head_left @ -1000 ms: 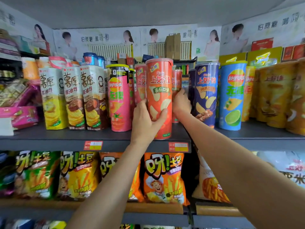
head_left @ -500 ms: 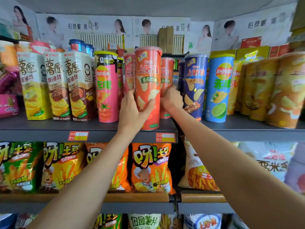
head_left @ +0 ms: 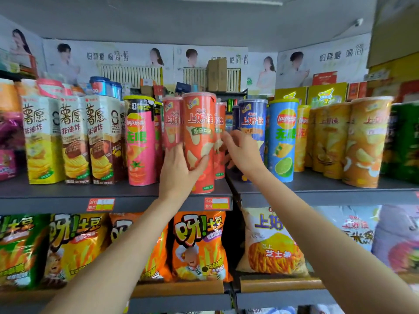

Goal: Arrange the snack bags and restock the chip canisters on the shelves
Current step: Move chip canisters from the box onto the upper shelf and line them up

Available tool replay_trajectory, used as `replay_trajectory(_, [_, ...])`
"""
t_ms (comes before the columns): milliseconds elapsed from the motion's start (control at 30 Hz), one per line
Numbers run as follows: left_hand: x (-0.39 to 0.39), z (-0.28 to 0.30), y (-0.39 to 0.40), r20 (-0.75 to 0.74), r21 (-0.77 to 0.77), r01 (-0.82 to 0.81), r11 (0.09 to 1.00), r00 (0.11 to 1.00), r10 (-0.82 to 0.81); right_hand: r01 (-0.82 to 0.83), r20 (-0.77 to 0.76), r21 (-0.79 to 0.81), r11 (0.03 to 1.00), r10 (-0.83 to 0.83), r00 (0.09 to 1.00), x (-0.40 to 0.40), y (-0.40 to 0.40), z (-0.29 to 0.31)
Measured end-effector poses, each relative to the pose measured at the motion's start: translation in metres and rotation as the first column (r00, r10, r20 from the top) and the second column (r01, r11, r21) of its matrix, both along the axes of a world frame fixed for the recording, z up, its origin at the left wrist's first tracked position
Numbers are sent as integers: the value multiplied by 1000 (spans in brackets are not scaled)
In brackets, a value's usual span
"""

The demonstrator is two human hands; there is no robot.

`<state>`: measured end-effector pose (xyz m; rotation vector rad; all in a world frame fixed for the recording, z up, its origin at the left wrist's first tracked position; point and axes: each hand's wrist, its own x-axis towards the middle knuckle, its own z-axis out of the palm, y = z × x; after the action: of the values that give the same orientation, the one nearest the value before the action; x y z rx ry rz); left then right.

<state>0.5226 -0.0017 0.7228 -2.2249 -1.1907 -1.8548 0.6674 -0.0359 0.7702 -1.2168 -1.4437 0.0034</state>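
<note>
An orange-red chip canister stands upright at the front edge of the grey upper shelf. My left hand grips its lower half, thumb across the front and fingers round the left side. Just behind it stand two more red canisters, one on the left and one on the right. My right hand is beside the right one, fingers loosely spread and touching its side. A dark blue canister is partly hidden behind that hand.
A pink canister and tall chip boxes fill the shelf to the left. A blue lime canister and several orange canisters stand to the right. Orange snack bags and a white bag line the lower shelf.
My right hand has loosened from the rear red canister and drawn slightly right. My left hand keeps its grip on the front canister, which still stands at the shelf edge.
</note>
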Motion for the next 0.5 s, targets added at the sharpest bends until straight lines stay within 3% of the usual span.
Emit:
replay_trajectory(133, [31, 6, -4, -47, -58, -8, 998, 999, 5, 50, 176, -203, 978, -14, 984, 6, -14, 6])
replay_trajectory(233, [40, 6, -4, -133, -120, -18, 993, 991, 2, 90, 196, -428, 899, -5, 981, 8, -8, 1])
replay_trajectory(367, [20, 9, 0, -162, -215, 126, 968, 973, -162, 82, 158, -447, 891, -11, 987, 9, 1, -6])
replay_trajectory(433, [6, 8, 3, -144, -114, 106, 988, 982, -122, 83, 133, -444, 892, -26, 991, 8, 5, -7])
replay_trajectory(500, [-5, 6, 5, -35, -30, 10, 999, 999, -11, 95, 128, -441, 892, -42, 991, 7, 10, -10])
